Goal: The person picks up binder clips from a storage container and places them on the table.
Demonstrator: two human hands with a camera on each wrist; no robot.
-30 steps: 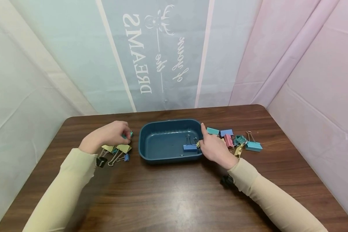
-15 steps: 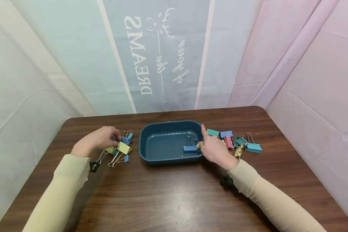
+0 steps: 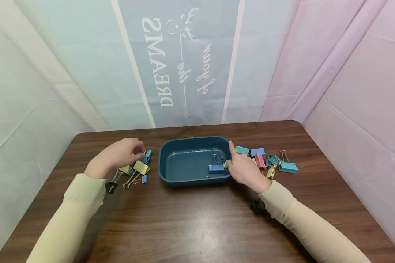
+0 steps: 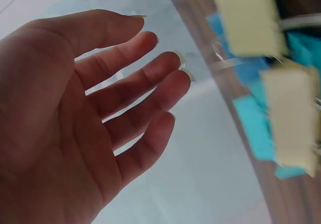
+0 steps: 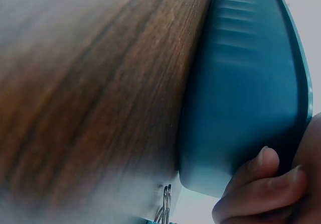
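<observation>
My left hand (image 3: 121, 153) hovers over the left pile of binder clips, where a yellow clip (image 3: 141, 167) and a blue one (image 3: 145, 157) show beside it. In the left wrist view its fingers are loosely bent with nothing between them; the clips there are blurred. My right hand (image 3: 245, 168) holds the right end of a dark blue plastic tray (image 3: 184, 181), index finger along the rim. The right wrist view has its other fingers (image 5: 263, 191) bent against the outer wall. Inside the tray lie a blue binder clip (image 3: 216, 168) and a yellow one, partly hidden by that hand.
Right of the tray, a second pile includes a pink clip (image 3: 259, 160), a turquoise clip (image 3: 288, 167) and several others. A small blue clip (image 3: 144, 179) lies at the left pile's front. Fabric walls (image 3: 191, 91) enclose the wooden table's (image 3: 184, 219) back and sides.
My left hand drew back toward the left and nearer, then moved slightly right and away again over the clips. A blue clip beside it came into view. The right hand and tray stayed put.
</observation>
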